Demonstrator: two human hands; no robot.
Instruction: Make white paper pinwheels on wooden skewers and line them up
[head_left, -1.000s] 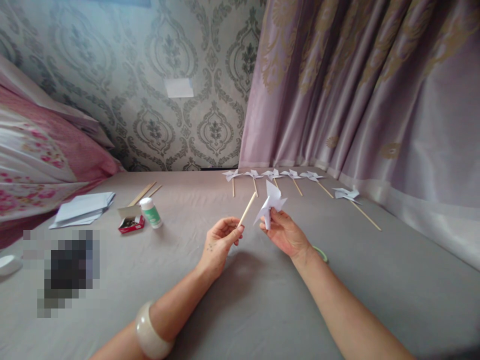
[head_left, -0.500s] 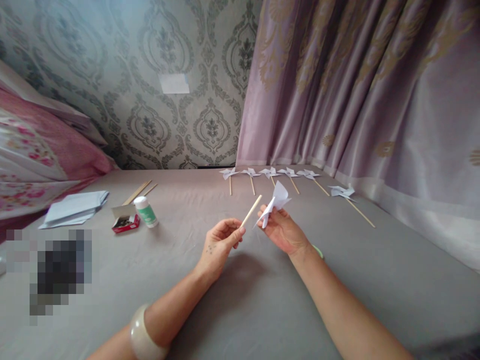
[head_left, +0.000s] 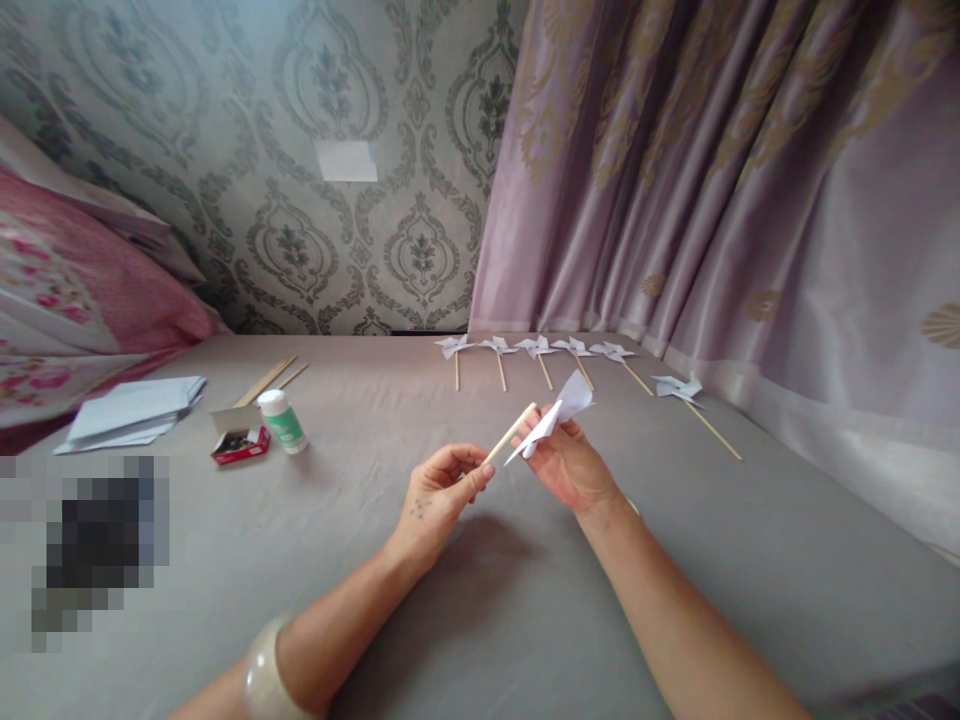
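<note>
Landmark: the white-capped bottle (head_left: 283, 421), upright on the grey cloth (head_left: 360, 530).

Progress: six pinwheels (head_left: 534, 347), each a folded white paper head on a pale stick, lie in a spread row beyond the bottle and to its right. How each head is fastened is too small to read. A seventh set is in the hands: the paper pinwheel head (head_left: 559, 412) is already folded into blades, and no finished joint shows between it and the held stick (head_left: 511, 433). Both are to the right of the bottle, nearer the row than the bottle is. Flat white sheets (head_left: 127, 410), without folded blades, lie to its left; bare sticks (head_left: 266, 382) lie just behind it. The open red box (head_left: 240, 449) with small dark bits sits just beside it, on the left.

Fingers: left hand (head_left: 442, 495), right of the bottle, pinches the stick between thumb and forefinger, other fingers curled in; stick tilts up toward the paper. Right hand (head_left: 574, 475), farther right, has its fingers partly bent around the back of the head, gripping it near the middle; thumb mostly hidden, exact pinch cannot be told. Stick tip very near the paper; contact unclear.
</note>
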